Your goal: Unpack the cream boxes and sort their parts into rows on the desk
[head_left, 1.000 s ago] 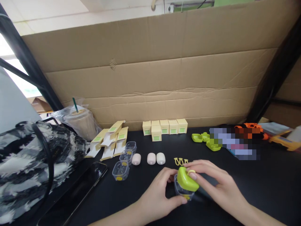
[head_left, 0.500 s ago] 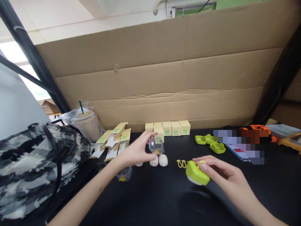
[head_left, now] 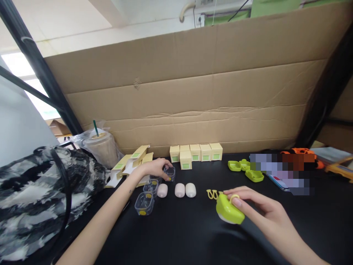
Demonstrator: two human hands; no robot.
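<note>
lime-green gloss shows at the right hand [head_left: 263,209], whose thumb and forefinger pinch a yellow ring [head_left: 234,196] on top of a lime-green case [head_left: 229,210], the other fingers stretched out behind it. the case is held tilted above the tabletop [head_left: 179,239], a whitish edge showing underneath. it looks like hard moulded plastic, so i'd expect it to be light and stiff, a little slippery on its rounded faces; the ring makes a handy hold, though a grip across the two side walls would likely swing less. over to the left, the left hand [head_left: 156,167] pinches a clear box [head_left: 171,173] by its rim, thumb on the near side; whether its base touches the tabletop i cannot tell. that thin, see-through wall seems light and rigid, perhaps prone to cracking if squeezed hard. just beside it sit more clear boxes [head_left: 143,206] with round yellow stickers, then three smooth, pillow-shaped pale capsules [head_left: 179,190]. slim yellow loops [head_left: 209,191] lie close to the case. farther out, cream cardboard boxes [head_left: 185,157] stand squarely near folded, flattened cartons [head_left: 141,151], while shallow green shells [head_left: 254,176] lie hollow side up at the right.
</note>
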